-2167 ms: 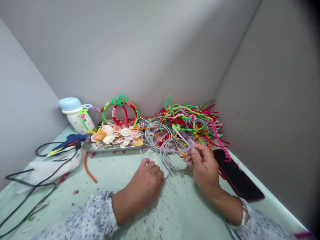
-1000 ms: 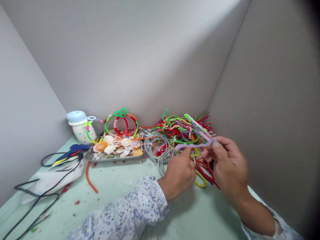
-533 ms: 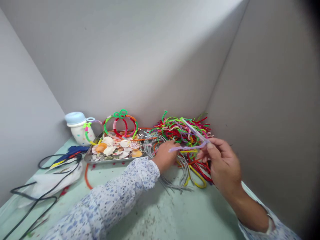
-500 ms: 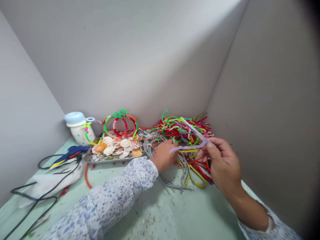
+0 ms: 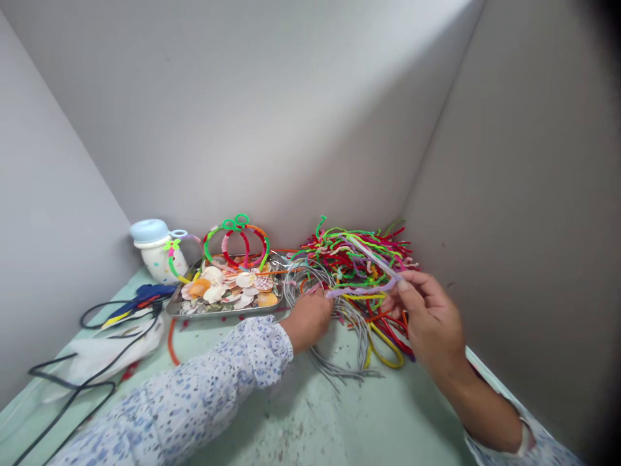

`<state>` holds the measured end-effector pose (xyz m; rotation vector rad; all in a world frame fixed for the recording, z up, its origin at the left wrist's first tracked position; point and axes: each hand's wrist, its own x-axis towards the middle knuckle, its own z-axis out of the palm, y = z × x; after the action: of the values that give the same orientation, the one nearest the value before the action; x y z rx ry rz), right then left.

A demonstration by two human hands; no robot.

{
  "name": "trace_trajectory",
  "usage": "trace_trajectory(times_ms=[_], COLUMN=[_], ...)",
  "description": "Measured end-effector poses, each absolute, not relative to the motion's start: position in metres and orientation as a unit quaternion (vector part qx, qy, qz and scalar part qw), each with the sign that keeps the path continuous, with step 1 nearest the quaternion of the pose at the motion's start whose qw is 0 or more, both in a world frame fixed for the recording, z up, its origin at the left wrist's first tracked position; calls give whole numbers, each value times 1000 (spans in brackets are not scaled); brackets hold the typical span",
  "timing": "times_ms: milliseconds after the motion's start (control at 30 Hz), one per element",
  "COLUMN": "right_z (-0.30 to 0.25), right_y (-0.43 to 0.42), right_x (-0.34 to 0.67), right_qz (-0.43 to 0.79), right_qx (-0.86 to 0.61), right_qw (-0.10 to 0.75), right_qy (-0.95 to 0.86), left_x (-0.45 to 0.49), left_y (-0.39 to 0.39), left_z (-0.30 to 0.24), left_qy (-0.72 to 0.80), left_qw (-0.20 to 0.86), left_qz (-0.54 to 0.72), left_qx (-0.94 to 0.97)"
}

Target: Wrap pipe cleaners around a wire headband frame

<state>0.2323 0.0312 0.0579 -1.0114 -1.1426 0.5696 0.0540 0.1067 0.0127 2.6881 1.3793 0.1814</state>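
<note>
My right hand (image 5: 429, 323) pinches a bent lilac pipe cleaner (image 5: 361, 290) and holds it up in front of the heap of coloured pipe cleaners (image 5: 359, 255). My left hand (image 5: 309, 318) reaches into the bundle of grey wire rings (image 5: 310, 281) on the pale green table (image 5: 339, 421); its fingers are curled among the wires and mostly hidden. A yellow loop (image 5: 385, 353) and red strands lie below my right hand.
A metal tray of seashells (image 5: 228, 291) sits left of the wires, with wrapped pipe-cleaner hoops (image 5: 236, 241) behind it. A white jar with a blue lid (image 5: 154, 249), a blue glue gun (image 5: 140, 298), black cables (image 5: 72, 382) and a white bag (image 5: 97, 343) lie at left. Grey walls enclose the corner.
My left hand left the table, came up to the lilac pipe cleaner, then went down into the grey wire rings. My right hand lifted the lilac pipe cleaner and moved right.
</note>
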Motion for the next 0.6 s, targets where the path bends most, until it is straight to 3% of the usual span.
trace_trajectory(times_ms=[367, 600], right_z=[57, 55], right_y=[34, 34], right_x=[232, 232], right_qz=[261, 272], right_qx=[-453, -449], right_qw=[681, 672], right_qy=[-514, -522], left_x=[32, 35], left_y=[162, 194], left_z=[56, 38], left_qy=[506, 528], left_qw=[-36, -132], left_qz=[97, 125], left_qx=[856, 829])
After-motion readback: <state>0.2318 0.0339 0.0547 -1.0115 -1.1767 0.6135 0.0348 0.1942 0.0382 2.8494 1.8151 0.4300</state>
